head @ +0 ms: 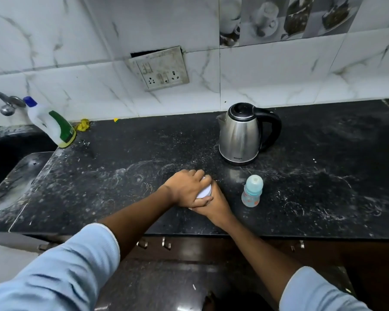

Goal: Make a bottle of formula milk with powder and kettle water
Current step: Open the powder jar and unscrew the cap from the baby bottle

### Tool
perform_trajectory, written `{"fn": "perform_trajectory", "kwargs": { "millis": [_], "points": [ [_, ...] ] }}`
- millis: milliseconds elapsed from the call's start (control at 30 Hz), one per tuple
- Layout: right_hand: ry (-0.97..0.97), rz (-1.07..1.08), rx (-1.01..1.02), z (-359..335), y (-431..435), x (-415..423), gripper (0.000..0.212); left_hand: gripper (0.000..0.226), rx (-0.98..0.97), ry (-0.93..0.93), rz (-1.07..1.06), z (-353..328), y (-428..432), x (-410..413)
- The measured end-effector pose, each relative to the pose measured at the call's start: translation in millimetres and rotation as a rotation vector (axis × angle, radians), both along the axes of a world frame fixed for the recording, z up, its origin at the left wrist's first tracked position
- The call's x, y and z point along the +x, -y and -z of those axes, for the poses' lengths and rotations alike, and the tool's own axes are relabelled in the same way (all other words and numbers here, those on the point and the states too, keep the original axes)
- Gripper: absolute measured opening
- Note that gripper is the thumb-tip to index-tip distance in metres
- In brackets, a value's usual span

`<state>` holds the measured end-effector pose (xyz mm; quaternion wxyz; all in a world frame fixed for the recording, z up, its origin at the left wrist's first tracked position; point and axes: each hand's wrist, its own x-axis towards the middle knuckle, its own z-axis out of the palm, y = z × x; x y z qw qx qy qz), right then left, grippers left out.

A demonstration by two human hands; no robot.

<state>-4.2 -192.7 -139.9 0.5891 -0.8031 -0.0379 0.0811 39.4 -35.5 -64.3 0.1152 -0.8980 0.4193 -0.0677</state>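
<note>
Both hands meet at the middle of the black counter around a small container with a white lid (204, 192); most of its body is hidden. My left hand (185, 187) is clamped over the lid from above. My right hand (216, 204) wraps the container's side from below and the right. A capped baby bottle (252, 191), pale blue with a light teat cover, stands upright just right of the hands, apart from them. Behind it a steel electric kettle (240, 134) with a black lid and handle sits near the wall, lid down.
A white cleaner bottle (51, 123) with a blue cap leans at the counter's back left beside the dark sink (7, 158) and tap (6, 102). A wall socket plate (161, 69) hangs loose on the tiles. The counter (323, 176) is dusted with white powder.
</note>
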Motion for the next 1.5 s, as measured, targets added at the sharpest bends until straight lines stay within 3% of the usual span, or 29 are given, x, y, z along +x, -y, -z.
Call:
{"fn": "perform_trajectory", "kwargs": {
  "millis": [167,333,400,500,567,633,700,800,900,967,1100,1167,1400,1500],
  "points": [
    [0.034,0.006,0.023,-7.9,-4.3,1.5,0.069,0.070,-0.137,-0.110,-0.619,-7.2,39.4,-32.0],
    [-0.004,-0.001,0.023,1.3,-0.6,-0.3,0.092,0.108,-0.078,-0.426,-0.955,-52.4,30.1,-14.7],
    [-0.012,0.011,0.014,2.9,-0.5,-2.5,0.098,0.102,-0.045,-0.503,-0.952,-65.2,15.2,-2.7],
    [-0.002,0.024,0.000,4.3,-2.0,-2.1,0.099,0.064,-0.080,-0.607,-0.701,-60.9,11.1,5.7],
    [0.006,0.022,-0.016,5.5,-2.9,-0.9,0.103,0.076,-0.097,-0.717,-0.460,-53.1,14.8,5.7],
    [-0.001,0.007,-0.023,6.3,-3.6,0.1,0.104,0.087,-0.010,-0.708,-0.367,-42.5,19.7,3.0],
    [-0.004,-0.004,-0.018,3.8,-3.3,-0.5,0.103,0.076,0.019,-0.626,-0.425,-40.0,25.8,-1.2],
    [-0.011,-0.006,0.013,2.6,-2.0,-1.4,0.101,0.054,-0.106,-0.617,-0.655,-49.1,33.9,-7.3],
    [0.003,0.000,0.028,1.0,-1.0,-3.6,0.096,0.053,-0.220,-0.579,-0.762,-66.1,28.2,-9.7],
    [0.022,0.000,0.020,1.6,-0.8,-3.6,0.095,0.054,-0.443,-0.616,-0.799,-74.6,9.4,-12.2],
    [0.051,-0.019,-0.004,1.8,0.4,-4.0,0.100,0.056,-1.126,-0.702,-0.863,-62.2,-40.0,-36.6],
    [0.053,-0.026,-0.013,3.3,0.7,-4.6,0.101,0.062,-1.257,-0.675,-0.936,-41.8,-52.9,-55.0],
    [0.043,-0.023,-0.006,0.1,-0.2,-4.6,0.100,0.065,-1.203,-0.475,-1.075,32.4,-65.5,-81.3],
    [0.032,-0.037,-0.015,0.5,0.8,-3.5,0.106,0.075,-1.008,-0.436,-1.122,41.6,-67.1,-79.9]
  ]
}}
